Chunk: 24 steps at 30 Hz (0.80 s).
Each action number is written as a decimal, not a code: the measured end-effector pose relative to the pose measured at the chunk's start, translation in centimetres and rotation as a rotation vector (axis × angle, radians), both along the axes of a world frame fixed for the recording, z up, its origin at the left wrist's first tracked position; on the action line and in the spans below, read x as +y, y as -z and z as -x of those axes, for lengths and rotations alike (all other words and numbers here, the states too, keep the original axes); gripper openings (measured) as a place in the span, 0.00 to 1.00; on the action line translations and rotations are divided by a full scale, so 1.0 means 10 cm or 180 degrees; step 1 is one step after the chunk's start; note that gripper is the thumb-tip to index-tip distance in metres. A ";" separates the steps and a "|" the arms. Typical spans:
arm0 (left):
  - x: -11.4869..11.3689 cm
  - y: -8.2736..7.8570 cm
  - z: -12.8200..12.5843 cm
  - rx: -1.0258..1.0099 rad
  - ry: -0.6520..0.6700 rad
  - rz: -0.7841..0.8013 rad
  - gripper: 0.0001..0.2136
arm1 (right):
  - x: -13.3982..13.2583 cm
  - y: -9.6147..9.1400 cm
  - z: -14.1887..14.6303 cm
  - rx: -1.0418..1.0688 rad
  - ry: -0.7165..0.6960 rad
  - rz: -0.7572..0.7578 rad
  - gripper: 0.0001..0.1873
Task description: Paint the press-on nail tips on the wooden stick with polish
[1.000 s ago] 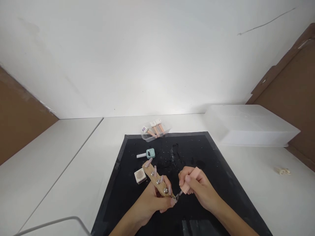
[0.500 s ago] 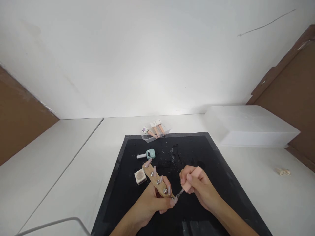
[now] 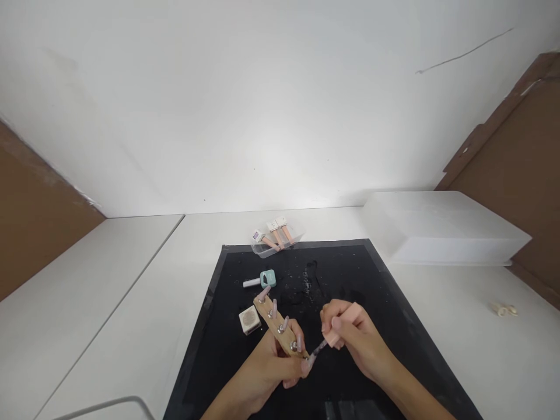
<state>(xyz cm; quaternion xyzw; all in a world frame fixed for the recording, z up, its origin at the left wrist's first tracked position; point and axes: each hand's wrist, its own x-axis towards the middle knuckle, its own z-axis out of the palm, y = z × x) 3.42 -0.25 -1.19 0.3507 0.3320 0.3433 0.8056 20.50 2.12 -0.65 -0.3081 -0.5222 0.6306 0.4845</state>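
Observation:
My left hand point(image 3: 277, 364) is closed around a wooden nail stand point(image 3: 280, 329) that carries a slanted row of several false nails on metal posts. Its thumb lies at the near end, beside the last false nail point(image 3: 311, 360). Between the fingers of my right hand point(image 3: 354, 329) is a nail polish brush point(image 3: 342, 325) with a pink cap handle; its bristle end points down-left and reaches that last nail. Left of the stand sits a small cream square bottle point(image 3: 249, 320). Beyond it a teal bottle with a white cap point(image 3: 268, 279) lies on its side.
A black mat point(image 3: 341, 274) covers the work area. At its far edge is a clear tray point(image 3: 262, 253) holding several pink-capped bottles. A white bin point(image 3: 446, 227) stands at the back right. Small cream pieces point(image 3: 503, 309) lie on the right, and a grey bar point(image 3: 109, 402) crosses the lower left.
The whole view has shifted slightly, so things appear a little lower. Both hands keep their hold, and the brush remains at the last false nail with only a slight change of position.

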 end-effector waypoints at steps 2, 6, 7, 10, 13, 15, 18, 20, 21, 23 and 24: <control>0.00 0.00 0.00 0.0018 -0.0004 -0.0006 0.15 | 0.00 0.00 0.01 -0.0193 -0.0090 -0.0085 0.18; -0.01 -0.02 -0.01 0.0042 -0.0033 -0.0002 0.15 | 0.02 -0.03 0.03 -0.0400 0.0227 0.0487 0.14; -0.02 -0.02 -0.01 0.0039 -0.0041 0.0006 0.15 | 0.02 -0.04 0.04 -0.0339 0.0326 0.0645 0.14; -0.02 -0.01 -0.01 0.0001 -0.0077 0.0004 0.15 | 0.02 -0.07 0.05 0.0016 0.0391 0.0827 0.16; -0.02 -0.01 -0.01 0.0043 -0.0032 -0.0027 0.14 | 0.00 -0.09 0.06 0.0271 0.0235 0.0750 0.16; -0.02 -0.02 0.00 0.0093 -0.0004 -0.0025 0.13 | -0.01 -0.08 0.06 0.0304 0.0152 0.0668 0.15; -0.03 -0.04 0.00 0.0139 -0.0018 0.0047 0.11 | -0.02 -0.04 0.05 0.0342 0.0003 0.0529 0.14; -0.03 -0.04 -0.01 0.0106 -0.0021 0.0091 0.11 | -0.02 -0.01 0.04 0.0334 -0.0091 0.0378 0.13; -0.04 -0.04 -0.01 0.0069 -0.0007 0.0101 0.11 | -0.02 0.00 0.04 0.0308 -0.0129 0.0282 0.13; -0.04 -0.03 -0.02 0.0009 0.0008 0.0104 0.10 | -0.03 0.03 0.03 0.0243 -0.0173 0.0089 0.13; -0.04 -0.02 -0.02 -0.0007 0.0011 0.0109 0.09 | -0.03 0.04 0.03 0.0207 -0.0185 0.0013 0.13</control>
